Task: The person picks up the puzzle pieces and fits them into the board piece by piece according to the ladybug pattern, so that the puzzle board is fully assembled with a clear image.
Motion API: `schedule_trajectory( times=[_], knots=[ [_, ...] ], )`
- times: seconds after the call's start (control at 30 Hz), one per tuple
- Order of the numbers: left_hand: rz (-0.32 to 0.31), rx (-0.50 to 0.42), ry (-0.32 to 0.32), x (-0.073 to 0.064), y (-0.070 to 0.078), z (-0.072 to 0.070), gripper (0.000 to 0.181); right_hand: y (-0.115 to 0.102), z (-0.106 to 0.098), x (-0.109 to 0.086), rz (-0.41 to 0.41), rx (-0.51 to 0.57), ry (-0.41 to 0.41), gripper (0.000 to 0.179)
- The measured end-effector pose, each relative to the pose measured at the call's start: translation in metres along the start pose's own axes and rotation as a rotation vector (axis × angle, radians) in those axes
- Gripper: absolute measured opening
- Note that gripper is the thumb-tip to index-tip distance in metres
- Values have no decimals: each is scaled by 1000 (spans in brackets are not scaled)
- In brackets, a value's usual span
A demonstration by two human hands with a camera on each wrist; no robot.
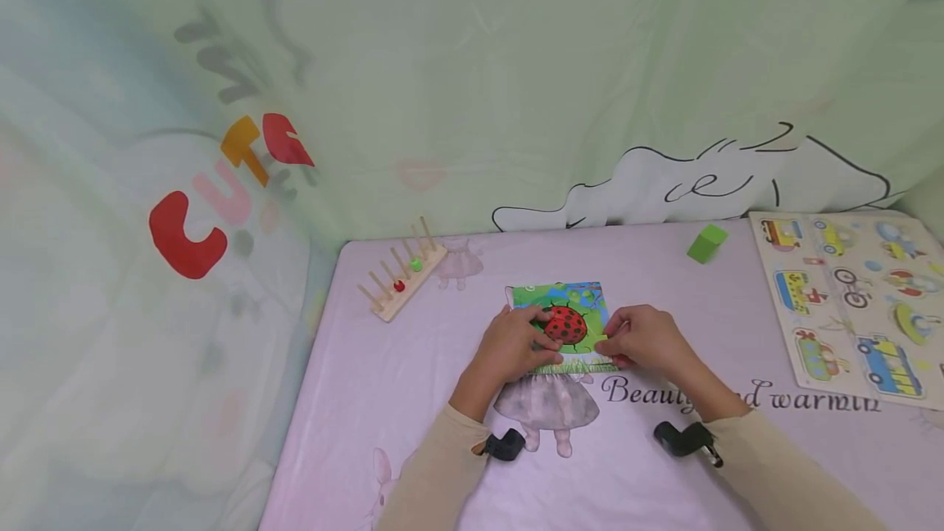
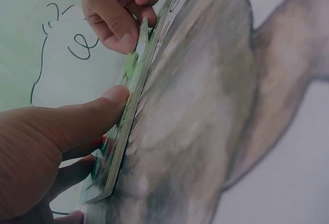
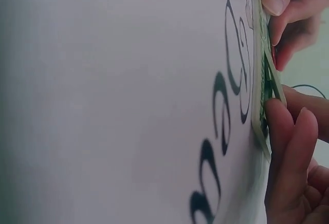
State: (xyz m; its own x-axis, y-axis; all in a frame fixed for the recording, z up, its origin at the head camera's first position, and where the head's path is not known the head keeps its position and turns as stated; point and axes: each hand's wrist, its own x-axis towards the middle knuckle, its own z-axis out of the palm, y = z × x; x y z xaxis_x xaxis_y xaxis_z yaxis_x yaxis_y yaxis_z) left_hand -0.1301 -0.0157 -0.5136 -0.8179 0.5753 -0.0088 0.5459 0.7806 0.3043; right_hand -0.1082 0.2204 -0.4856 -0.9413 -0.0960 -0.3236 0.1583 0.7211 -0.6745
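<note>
A square ladybug jigsaw puzzle [image 1: 549,295] lies flat on the cloth-covered table, with a red spotted ladybug on a green and blue ground. My left hand [image 1: 510,342] rests on its left part, fingers stretched over the picture and partly hiding the ladybug. In the left wrist view the thumb presses near the board's front edge. At the lower right corner, my right hand [image 1: 649,341] pinches a puzzle piece [image 3: 276,80] between thumb and fingers. That piece stands tilted, one side raised from the board, as the right wrist view shows.
Toward the back left stands a wooden peg rack [image 1: 411,285] with a red and a green bead. A green block [image 1: 707,243] sits at the back right. Further right lies a large vehicle puzzle board [image 1: 833,334]. Fabric walls [image 1: 442,105] border the table behind and left.
</note>
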Motion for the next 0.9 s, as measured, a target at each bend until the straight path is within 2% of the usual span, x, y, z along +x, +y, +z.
schedule_trajectory(
  times=[0.23, 0.5, 0.9],
  knots=[
    [-2, 5, -4, 0, 0, 0, 24, -5, -3, 1, 40, -63, -7, 26],
    [1, 5, 3, 0, 0, 1, 24, -7, -6, 3, 33, -118, -22, 27],
    [14, 9, 24, -1, 0, 1, 24, -4, -7, 8, 76, -97, -71, 29]
  ],
)
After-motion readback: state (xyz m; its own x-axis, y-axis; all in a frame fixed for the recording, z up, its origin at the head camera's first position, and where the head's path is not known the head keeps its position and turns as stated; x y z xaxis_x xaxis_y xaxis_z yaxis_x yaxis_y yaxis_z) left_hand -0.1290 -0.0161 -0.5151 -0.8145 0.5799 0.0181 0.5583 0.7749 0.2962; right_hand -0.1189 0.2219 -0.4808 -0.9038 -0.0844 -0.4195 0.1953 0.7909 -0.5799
